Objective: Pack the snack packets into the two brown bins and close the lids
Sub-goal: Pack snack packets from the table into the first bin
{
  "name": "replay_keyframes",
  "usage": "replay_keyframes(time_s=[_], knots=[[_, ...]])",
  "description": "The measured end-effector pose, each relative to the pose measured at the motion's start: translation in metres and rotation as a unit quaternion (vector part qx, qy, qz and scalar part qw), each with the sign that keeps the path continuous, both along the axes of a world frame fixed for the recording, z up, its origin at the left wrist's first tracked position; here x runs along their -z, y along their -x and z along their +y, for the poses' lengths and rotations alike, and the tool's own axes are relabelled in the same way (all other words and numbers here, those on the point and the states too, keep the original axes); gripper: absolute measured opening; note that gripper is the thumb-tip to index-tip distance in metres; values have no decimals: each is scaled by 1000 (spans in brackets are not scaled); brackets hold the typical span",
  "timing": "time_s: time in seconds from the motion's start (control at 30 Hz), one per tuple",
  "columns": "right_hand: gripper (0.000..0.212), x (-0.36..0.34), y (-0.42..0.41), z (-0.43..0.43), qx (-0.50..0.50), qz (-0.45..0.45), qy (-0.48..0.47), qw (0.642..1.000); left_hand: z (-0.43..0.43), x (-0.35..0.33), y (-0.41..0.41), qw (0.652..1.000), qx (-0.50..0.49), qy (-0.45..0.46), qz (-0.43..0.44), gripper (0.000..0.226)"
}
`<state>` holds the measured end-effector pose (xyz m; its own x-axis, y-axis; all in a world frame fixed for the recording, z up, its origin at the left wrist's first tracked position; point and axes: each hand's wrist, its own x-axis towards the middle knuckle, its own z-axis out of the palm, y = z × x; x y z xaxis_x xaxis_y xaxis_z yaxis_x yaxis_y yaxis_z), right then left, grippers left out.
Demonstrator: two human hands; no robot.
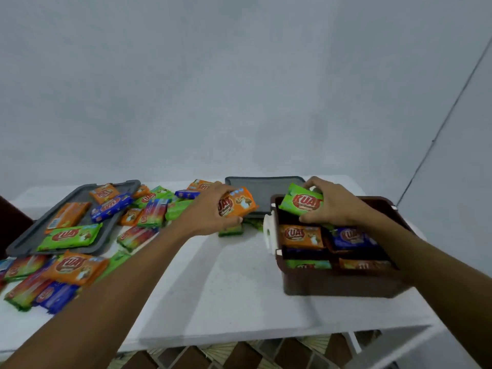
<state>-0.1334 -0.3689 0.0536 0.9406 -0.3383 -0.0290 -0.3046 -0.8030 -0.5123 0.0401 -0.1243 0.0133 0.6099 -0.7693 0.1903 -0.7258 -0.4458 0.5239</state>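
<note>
White counter by a pale wall, with tiled floor showing under the near edge.

From the head camera:

On the right, one brown bin, open and partly full. No second brown bin in sight.

Inside it, packed packets: four easy to see on top, being two orange, one blue and one green. More dark ones under them, too hidden to count.

Right hand curled round a green packet, over the far side of the bin, not yet laid down.

Left hand gripping an orange packet, up above the counter, just left of the bin.

Two gray lids, both off. Far lid flat behind the bin. Left lid on the far left, with four packets lying on it.

Loose packets spread over the left side, about twenty, too jumbled for a sure count.

Looks less than half done. Lots of packing left, a second bin to find and fill, and both lids to shut.
</note>
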Motion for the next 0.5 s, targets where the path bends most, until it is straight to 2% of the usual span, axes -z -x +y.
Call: replay_keyframes(time_s=[0.13, 0.3, 0.4, 0.5], knots=[[65, 8, 37, -51, -35, 59, 142, 987, -49, -9, 27, 996, 41, -28, -68, 79], [72, 32, 55, -93, -68, 135, 226, 962, -106, -20, 65, 986, 108, -56, -117, 71], [63, 48, 57, -104, -114, 176, 270, 940, -134, -17, 78, 973, 136, -119, -143, 63], [50, 58, 55, -112, -143, 152, 315, 926, -158, -6, 84, 946, 146, -232, -175, 57]])
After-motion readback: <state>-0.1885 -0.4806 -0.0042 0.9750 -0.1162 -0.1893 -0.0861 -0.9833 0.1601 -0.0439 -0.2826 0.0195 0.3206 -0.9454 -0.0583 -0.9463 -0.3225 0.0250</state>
